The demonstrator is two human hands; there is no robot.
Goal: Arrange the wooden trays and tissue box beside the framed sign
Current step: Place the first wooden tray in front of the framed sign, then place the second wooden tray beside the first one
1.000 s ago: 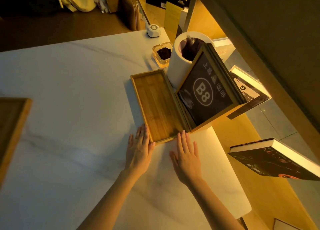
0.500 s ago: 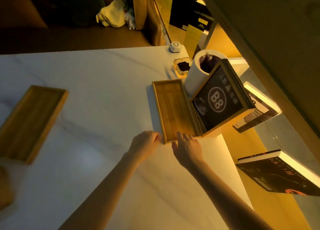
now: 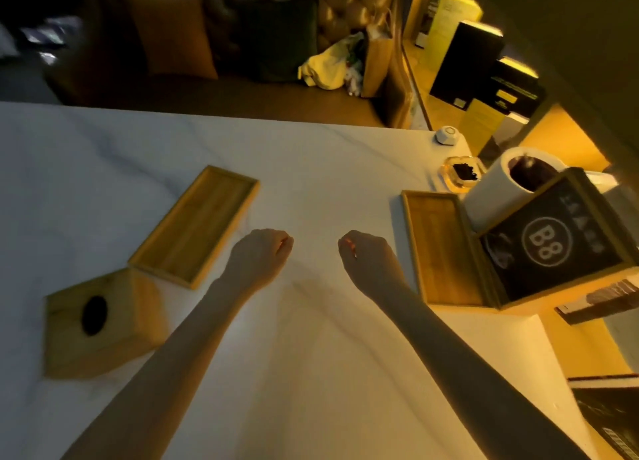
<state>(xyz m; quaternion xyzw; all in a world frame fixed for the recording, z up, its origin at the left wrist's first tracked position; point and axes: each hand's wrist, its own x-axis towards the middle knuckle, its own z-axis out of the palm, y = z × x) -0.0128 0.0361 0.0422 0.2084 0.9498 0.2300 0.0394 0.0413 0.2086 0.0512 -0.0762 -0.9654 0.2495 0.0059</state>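
One wooden tray [image 3: 439,245] lies flat against the left side of the framed "B8" sign [image 3: 549,248] at the table's right edge. A second wooden tray [image 3: 195,226] lies at an angle left of centre. A square wooden tissue box [image 3: 100,321] with a dark oval hole stands at the near left, touching that tray's near corner. My left hand [image 3: 259,255] and my right hand [image 3: 370,259] hover over the bare table between the two trays. Both are curled into loose fists and hold nothing.
The white marble table [image 3: 311,169] ends on the right just past the sign. Behind the sign stand a white cylinder [image 3: 498,190], a small glass dish [image 3: 461,174] of dark bits and a white puck [image 3: 447,135]. Books lie on lit shelves to the right; a sofa is beyond.
Both hands have left the near end of the tray beside the sign and curled shut over the table centre. The view has swung left, bringing the second tray and tissue box in.
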